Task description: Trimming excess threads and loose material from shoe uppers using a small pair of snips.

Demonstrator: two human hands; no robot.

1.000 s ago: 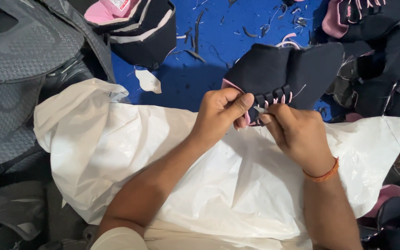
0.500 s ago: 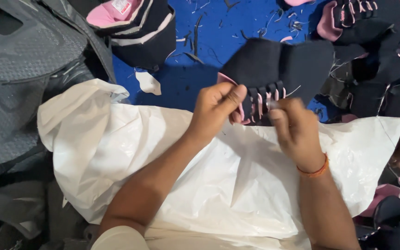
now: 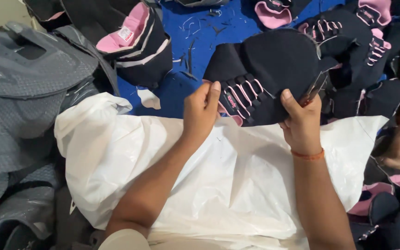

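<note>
A blue floor [image 3: 195, 88] lies strewn with scraps, and a white plastic sheet [image 3: 237, 185] covers the lap. Near twelve o'clock, just above the sheet, both hands hold a black shoe upper [image 3: 269, 69] with pink laces. The left hand [image 3: 201, 113] pinches its lace edge; the right hand [image 3: 302, 122] grips the other side, perhaps together with a small tool. Grey shoe pieces [image 3: 19, 92] are piled at nine o'clock.

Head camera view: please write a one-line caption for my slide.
Left hand and right hand hold a black shoe upper with pink laces over a white plastic sheet.
</note>
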